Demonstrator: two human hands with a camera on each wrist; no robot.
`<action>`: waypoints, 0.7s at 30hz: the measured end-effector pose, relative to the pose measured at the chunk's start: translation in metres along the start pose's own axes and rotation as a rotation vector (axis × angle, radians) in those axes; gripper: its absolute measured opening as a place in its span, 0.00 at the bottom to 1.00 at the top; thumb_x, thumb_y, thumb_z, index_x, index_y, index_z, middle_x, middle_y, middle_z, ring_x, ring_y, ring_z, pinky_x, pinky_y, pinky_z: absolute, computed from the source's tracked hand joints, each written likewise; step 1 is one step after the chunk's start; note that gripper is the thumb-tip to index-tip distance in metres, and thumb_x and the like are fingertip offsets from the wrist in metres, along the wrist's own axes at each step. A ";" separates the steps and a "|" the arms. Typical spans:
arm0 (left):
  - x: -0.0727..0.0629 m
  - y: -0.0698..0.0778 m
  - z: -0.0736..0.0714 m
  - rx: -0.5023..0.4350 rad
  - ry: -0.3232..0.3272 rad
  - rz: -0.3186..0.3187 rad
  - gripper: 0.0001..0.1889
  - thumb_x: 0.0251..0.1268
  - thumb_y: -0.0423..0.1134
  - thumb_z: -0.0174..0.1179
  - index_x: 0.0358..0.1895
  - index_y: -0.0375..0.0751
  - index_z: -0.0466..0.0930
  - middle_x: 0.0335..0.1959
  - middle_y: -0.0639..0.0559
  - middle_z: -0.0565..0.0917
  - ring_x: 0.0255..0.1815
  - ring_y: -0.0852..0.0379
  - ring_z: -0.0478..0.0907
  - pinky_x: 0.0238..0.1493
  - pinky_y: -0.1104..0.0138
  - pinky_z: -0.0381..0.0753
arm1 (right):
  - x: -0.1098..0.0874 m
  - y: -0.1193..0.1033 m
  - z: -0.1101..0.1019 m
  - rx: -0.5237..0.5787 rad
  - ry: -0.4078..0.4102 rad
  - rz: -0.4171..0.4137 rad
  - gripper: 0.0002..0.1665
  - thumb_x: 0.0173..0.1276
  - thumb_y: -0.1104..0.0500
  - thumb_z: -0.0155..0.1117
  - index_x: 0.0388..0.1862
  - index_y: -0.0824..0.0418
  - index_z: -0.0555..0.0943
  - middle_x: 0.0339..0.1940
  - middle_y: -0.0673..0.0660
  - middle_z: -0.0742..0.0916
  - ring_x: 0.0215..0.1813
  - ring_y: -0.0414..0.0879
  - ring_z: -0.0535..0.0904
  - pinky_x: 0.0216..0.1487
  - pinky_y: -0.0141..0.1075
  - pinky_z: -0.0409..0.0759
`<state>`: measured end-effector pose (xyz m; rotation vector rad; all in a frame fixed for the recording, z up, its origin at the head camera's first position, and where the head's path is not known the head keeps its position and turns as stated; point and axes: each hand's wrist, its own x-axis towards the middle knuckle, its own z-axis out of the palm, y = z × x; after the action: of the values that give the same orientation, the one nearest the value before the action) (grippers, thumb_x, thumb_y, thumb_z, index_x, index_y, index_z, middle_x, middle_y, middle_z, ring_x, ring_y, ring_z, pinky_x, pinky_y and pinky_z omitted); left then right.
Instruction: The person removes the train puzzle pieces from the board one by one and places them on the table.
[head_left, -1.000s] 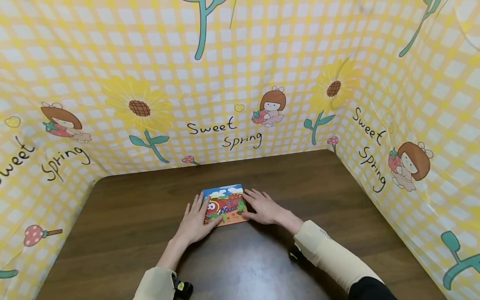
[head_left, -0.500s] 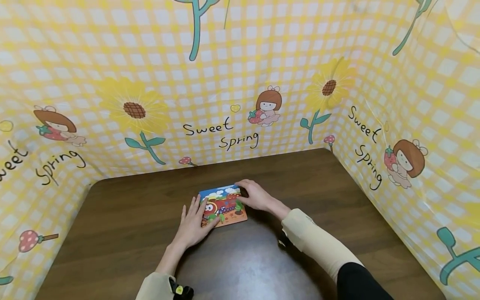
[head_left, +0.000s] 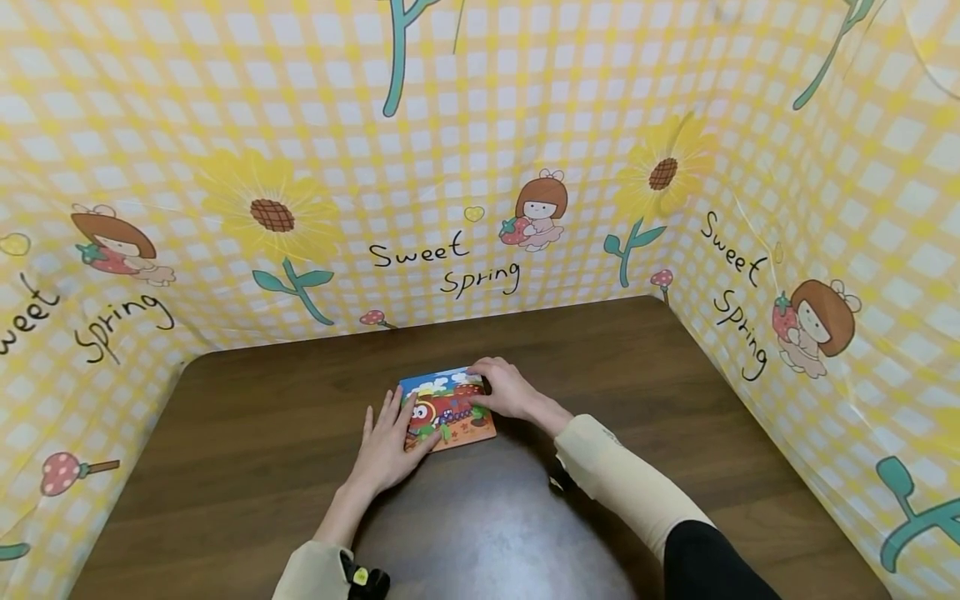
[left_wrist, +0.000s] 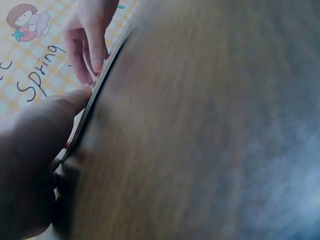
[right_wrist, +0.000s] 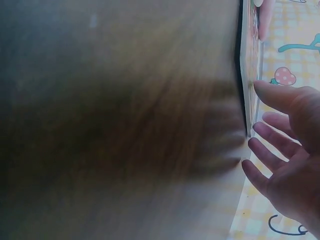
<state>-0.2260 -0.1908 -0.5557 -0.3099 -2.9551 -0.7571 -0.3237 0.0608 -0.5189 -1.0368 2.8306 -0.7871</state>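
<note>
A thin, square board [head_left: 453, 415] with a cartoon picture of a red train lies flat on the table. My left hand [head_left: 387, 446] spreads over its left side, with the thumb along the lower edge. At the upper right corner is my right hand [head_left: 513, 394]; its fingers bend loosely and the thumb tip reaches over the picture. The right wrist view shows the right hand's thumb [right_wrist: 277, 95] at the face of the board [right_wrist: 246, 65], the other fingers spread apart near its end. In the left wrist view the board's edge [left_wrist: 102, 80] runs past the left thumb [left_wrist: 55, 112].
The dark wooden table [head_left: 285, 492] has rounded back corners. A yellow checked cloth [head_left: 450, 150] printed with flowers and lettering stands round its back and sides. Light sleeves [head_left: 622, 467] cover both forearms, and a black wrist device [head_left: 366, 579] sits at the left wrist.
The right hand has moved from the board's right edge up and left to its upper right corner, its fingers now more bent. The left hand has stayed on the board's left side.
</note>
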 end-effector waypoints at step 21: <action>0.000 0.002 0.004 0.044 0.044 0.025 0.41 0.73 0.66 0.58 0.81 0.48 0.66 0.83 0.30 0.56 0.84 0.31 0.48 0.77 0.30 0.39 | 0.018 -0.002 0.011 0.006 0.008 0.117 0.30 0.69 0.52 0.77 0.65 0.63 0.81 0.62 0.63 0.81 0.64 0.58 0.72 0.69 0.55 0.69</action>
<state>-0.2260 -0.1877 -0.5582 -0.3226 -2.9165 -0.6853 -0.3347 0.0434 -0.5249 -0.8599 2.8620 -0.7906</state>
